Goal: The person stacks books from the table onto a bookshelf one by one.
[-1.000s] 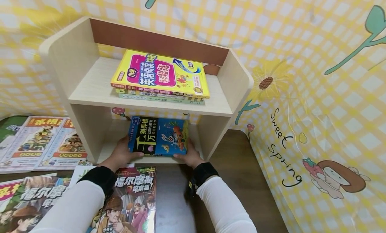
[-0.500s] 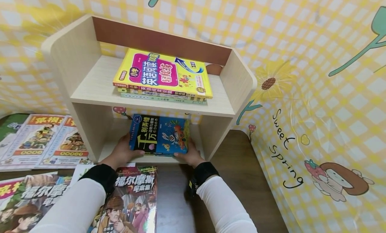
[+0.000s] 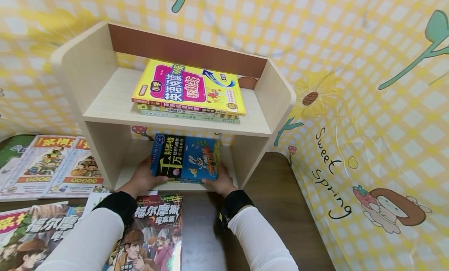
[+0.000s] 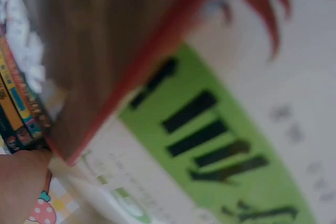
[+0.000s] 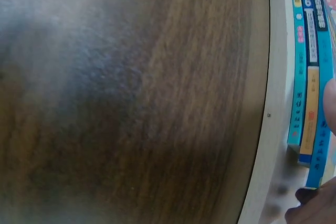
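A small stack of books stands on the lower shelf of a pale wooden bookcase (image 3: 175, 125), topped by a blue and black book (image 3: 200, 158) with a rabbit on its cover. My left hand (image 3: 142, 179) grips the stack's left side, thumb at the front edge. Opposite it, my right hand (image 3: 221, 180) holds the right side the same way. The right wrist view shows the spines: a teal book (image 5: 298, 93), an orange-spined book (image 5: 312, 103) and the blue one. Most of my fingers are hidden beside and behind the stack.
Above, the upper shelf bears a yellow book (image 3: 189, 87) on other books. Magazines (image 3: 49, 165) lie left of the bookcase; comic-style books (image 3: 154, 232) lie in front, under my left forearm. A checked yellow cloth (image 3: 350, 119) covers the wall behind and right of the dark table (image 3: 277, 208).
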Demonstrator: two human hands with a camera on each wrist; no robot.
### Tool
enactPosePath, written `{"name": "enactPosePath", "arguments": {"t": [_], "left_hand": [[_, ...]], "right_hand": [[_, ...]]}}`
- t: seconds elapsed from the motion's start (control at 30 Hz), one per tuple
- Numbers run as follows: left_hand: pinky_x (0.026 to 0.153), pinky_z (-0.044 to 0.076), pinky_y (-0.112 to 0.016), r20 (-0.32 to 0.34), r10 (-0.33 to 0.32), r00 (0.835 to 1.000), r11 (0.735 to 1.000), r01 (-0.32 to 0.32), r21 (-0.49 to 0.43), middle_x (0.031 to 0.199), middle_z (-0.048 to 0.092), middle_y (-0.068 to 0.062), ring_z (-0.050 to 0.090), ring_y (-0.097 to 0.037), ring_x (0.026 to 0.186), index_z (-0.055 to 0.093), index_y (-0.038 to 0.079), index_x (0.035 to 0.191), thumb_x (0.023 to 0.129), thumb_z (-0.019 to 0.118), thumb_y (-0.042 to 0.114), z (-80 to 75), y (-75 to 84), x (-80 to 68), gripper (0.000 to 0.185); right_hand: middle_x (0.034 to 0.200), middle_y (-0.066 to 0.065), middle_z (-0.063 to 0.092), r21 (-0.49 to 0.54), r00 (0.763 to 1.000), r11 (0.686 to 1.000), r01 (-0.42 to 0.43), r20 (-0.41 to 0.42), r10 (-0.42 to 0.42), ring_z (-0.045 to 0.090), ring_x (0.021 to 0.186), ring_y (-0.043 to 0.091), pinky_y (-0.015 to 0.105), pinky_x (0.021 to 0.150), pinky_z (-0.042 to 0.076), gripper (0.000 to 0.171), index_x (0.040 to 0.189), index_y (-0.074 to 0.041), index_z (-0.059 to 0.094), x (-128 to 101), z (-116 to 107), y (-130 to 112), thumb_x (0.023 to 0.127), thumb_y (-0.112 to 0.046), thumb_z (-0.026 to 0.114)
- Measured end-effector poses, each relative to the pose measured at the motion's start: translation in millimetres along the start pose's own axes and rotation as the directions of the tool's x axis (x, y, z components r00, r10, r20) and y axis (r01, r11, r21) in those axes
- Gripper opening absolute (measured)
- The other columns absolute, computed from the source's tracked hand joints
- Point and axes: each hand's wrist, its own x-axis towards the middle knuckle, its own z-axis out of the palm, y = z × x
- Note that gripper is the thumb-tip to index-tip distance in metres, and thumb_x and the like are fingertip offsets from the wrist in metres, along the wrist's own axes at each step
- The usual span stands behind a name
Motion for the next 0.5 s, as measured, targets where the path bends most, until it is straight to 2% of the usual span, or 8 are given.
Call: {"name": "enactPosePath", "arguments": {"t": [0.17, 0.3, 0.43, 0.5], "left_hand": [[0.11, 0.021, -0.063, 0.001, -0.039, 0.999, 0.996, 0.039, 0.086, 0.144, 0.033, -0.034, 0.03, -0.05, 0.133, 0.017, -0.006, 0.15, 0.079, 0.079, 0.014, -5.0, 0.1, -7.1, 0.096], [0.107, 0.024, -0.065, -0.014, -0.091, 0.996, 0.977, 0.092, 0.194, 0.143, 0.026, -0.041, 0.028, -0.056, 0.129, 0.019, -0.015, 0.145, 0.08, 0.078, 0.021, -14.3, 2.2, -18.5, 0.095], [0.103, 0.03, -0.065, -0.027, -0.145, 0.989, 0.95, 0.147, 0.275, 0.144, 0.017, -0.045, 0.026, -0.06, 0.128, 0.012, -0.02, 0.144, 0.083, 0.075, 0.025, -24.8, 10.7, -35.9, 0.099], [0.101, 0.033, -0.065, -0.05, -0.133, 0.99, 0.94, 0.142, 0.311, 0.142, 0.021, -0.045, 0.028, -0.06, 0.126, 0.014, -0.02, 0.144, 0.082, 0.076, 0.024, -28.5, 14.0, -46.6, 0.097]], "right_hand": [[0.146, 0.025, 0.035, 0.013, 0.998, 0.998, 0.06, -0.03, -0.06, 0.033, 0.135, 0.04, 0.057, 0.11, 0.026, 0.087, 0.149, 0.002, 0.025, -13, -1, -8, 0.082, -0.015, 0.077], [0.144, 0.028, 0.035, 0.01, 0.993, 0.994, 0.113, -0.045, -0.112, 0.037, 0.132, 0.041, 0.053, 0.109, 0.031, 0.09, 0.148, 0.003, 0.025, -28, -7, -19, 0.079, -0.014, 0.079], [0.154, 0.026, 0.024, -0.07, 0.989, 0.987, 0.143, -0.017, -0.144, 0.023, 0.141, 0.041, 0.054, 0.113, 0.024, 0.097, 0.153, -0.003, 0.017, -50, -13, -27, 0.081, -0.021, 0.078], [0.158, 0.021, 0.018, -0.104, 0.988, 0.983, 0.151, -0.002, -0.152, 0.015, 0.145, 0.039, 0.054, 0.115, 0.02, 0.098, 0.155, -0.006, 0.013, -64, -16, -31, 0.083, -0.025, 0.077]]}}
